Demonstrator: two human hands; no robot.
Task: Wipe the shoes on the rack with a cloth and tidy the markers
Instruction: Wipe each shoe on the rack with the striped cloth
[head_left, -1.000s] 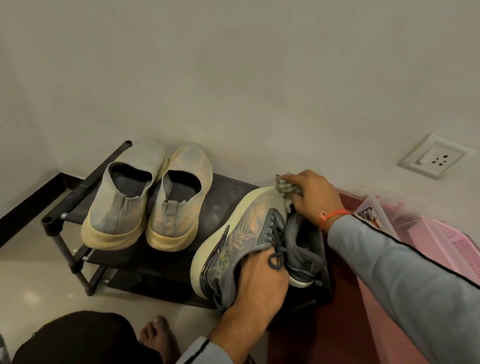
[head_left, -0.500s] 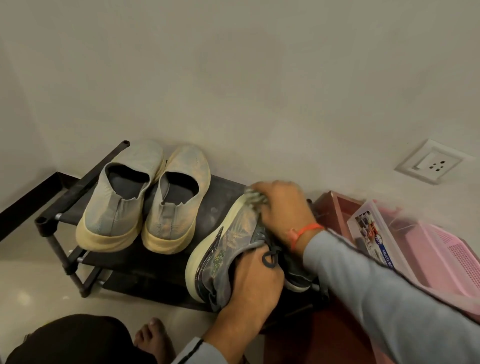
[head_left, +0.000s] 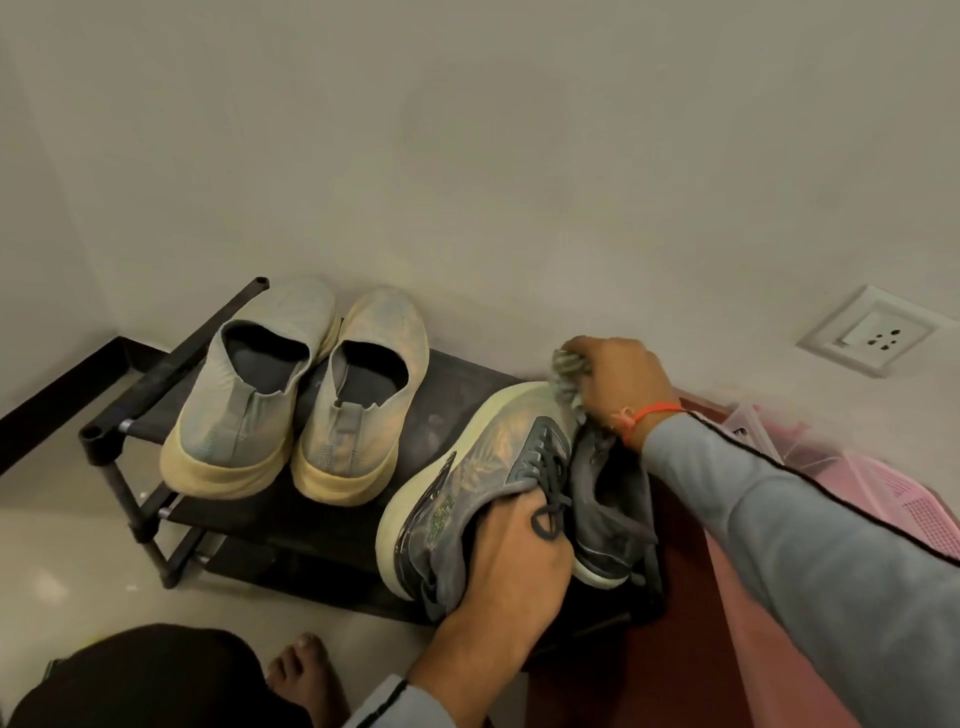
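Steadiness first: my left hand (head_left: 511, 564) grips the grey laced sneaker (head_left: 483, 493) (tilted for access) while my right hand (head_left: 618, 379) clutches the crumpled grey cloth (head_left: 569, 382) against its toe.

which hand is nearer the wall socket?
Right. The right hand holds the cloth at the sneaker's toe, below-left of the socket; the left hand grips the heel, farther away.
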